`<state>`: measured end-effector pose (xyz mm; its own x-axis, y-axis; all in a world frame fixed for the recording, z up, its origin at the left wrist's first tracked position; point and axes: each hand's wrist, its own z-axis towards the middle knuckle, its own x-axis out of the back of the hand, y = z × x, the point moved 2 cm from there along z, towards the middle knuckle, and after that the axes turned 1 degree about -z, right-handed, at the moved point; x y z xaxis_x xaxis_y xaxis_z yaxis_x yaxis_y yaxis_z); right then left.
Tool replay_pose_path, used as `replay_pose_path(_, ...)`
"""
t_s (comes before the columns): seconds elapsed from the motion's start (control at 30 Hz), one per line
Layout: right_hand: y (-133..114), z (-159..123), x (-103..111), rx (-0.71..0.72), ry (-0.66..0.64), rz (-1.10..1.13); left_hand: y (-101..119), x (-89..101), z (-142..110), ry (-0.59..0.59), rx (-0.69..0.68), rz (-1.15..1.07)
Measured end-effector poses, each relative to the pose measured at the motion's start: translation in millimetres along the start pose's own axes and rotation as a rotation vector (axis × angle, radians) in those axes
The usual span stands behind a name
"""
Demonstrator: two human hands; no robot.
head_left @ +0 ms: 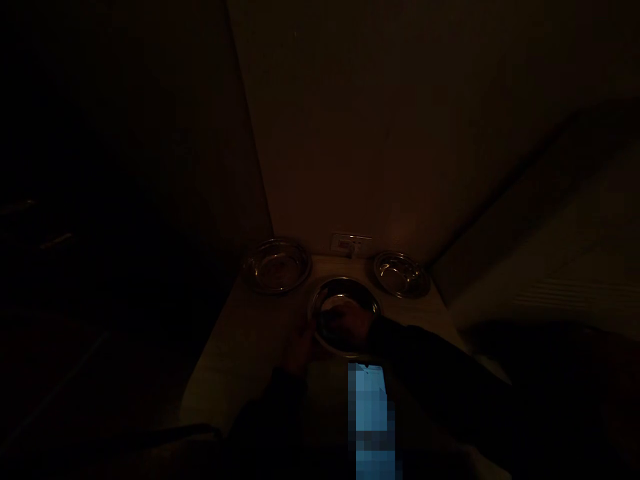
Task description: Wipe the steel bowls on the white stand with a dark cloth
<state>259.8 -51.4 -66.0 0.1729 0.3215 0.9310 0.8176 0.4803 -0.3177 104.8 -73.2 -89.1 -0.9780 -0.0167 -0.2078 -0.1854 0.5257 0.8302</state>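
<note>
The scene is very dark. A round metal bowl (373, 303) sits in the middle of the small table, with a pale patch inside it. My right hand (353, 321) reaches into this bowl from the right, fingers bent down; a dark shape lies under them, too dim to name. At the bowl's left rim, my left hand (300, 343) grips the edge, its fingers partly lost in shadow. Close to the near side of the bowl is a lit phone (371, 400), its screen blurred into blocks.
Behind on the left stands a wide metal dish (277, 288), and on the right a smaller metal dish (400, 273). A socket panel (351, 243) with something plugged in is on the wall (350, 153) behind the wooden table (225, 347). Deep shadow covers the left side.
</note>
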Motion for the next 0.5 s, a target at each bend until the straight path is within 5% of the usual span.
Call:
replay_pose_path(0.13,10,10,9,-0.281,0.079,-0.088,-6,6.1,7,0.051,-0.094,0.076)
replay_pose_path(0.23,-2,21,8,-0.350,0.132,-0.073,-7,8.7,9,0.054,-0.111,0.071)
replay_pose_path(0.5,-18,6,0,0.053,-0.055,0.337,3,-2.6,-3,0.019,0.055,-0.074)
